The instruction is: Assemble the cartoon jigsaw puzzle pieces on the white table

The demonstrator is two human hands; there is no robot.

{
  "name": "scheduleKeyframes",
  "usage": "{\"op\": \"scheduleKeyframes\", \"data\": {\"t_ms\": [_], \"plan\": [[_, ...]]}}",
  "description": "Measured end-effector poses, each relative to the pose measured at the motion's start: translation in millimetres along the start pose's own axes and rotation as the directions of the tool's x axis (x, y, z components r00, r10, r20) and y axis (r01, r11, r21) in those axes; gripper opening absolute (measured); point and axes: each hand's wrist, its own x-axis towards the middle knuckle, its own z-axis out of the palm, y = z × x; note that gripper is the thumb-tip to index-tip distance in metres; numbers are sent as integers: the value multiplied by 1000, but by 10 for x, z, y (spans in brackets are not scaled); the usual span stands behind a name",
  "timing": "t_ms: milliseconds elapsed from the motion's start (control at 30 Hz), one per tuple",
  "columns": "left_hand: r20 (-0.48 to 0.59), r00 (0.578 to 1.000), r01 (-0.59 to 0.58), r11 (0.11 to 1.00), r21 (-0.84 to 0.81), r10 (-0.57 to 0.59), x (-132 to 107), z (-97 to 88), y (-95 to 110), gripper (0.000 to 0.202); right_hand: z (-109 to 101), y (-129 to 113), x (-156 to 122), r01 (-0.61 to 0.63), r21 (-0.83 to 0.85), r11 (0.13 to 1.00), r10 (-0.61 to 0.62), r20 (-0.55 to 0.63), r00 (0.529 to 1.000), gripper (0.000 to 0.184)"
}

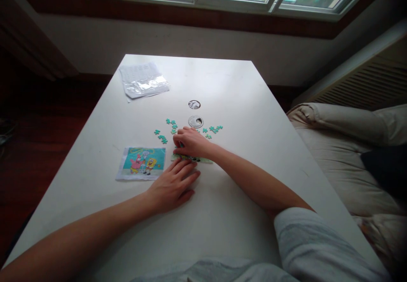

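A partly joined jigsaw puzzle (205,160) lies on the white table, mostly covered by my hands. My right hand (190,142) is over its upper left part, with fingers curled and pressed together; whatever is at the fingertips is hidden. My left hand (173,185) rests flat, its fingers stretched out and touching the puzzle's lower left edge. Loose teal puzzle pieces (163,139) are scattered to the left of my right hand. More loose pieces (213,129) lie to its right. Beside my left hand is a picture sheet (144,163) with cartoon figures on a teal background.
Papers under a clear plastic sleeve (146,82) lie at the table's (254,116) far left. Beyond the puzzle, two round openings sit in the tabletop, the nearer with a metal-looking ring (191,122). A beige sofa (343,163) stands along the right side; windows are behind.
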Motion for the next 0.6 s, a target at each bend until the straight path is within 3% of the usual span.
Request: {"op": "scheduleKeyframes", "data": {"t_ms": [267, 600], "plan": [[8, 1000, 9, 1000, 6, -9, 0, -9, 12, 50, 16, 27, 14, 20, 1, 1000, -20, -8, 1000, 27], [55, 993, 100, 994, 54, -103, -43, -2, 120, 50, 26, 45, 9, 62, 18, 998, -63, 11, 998, 31]]}}
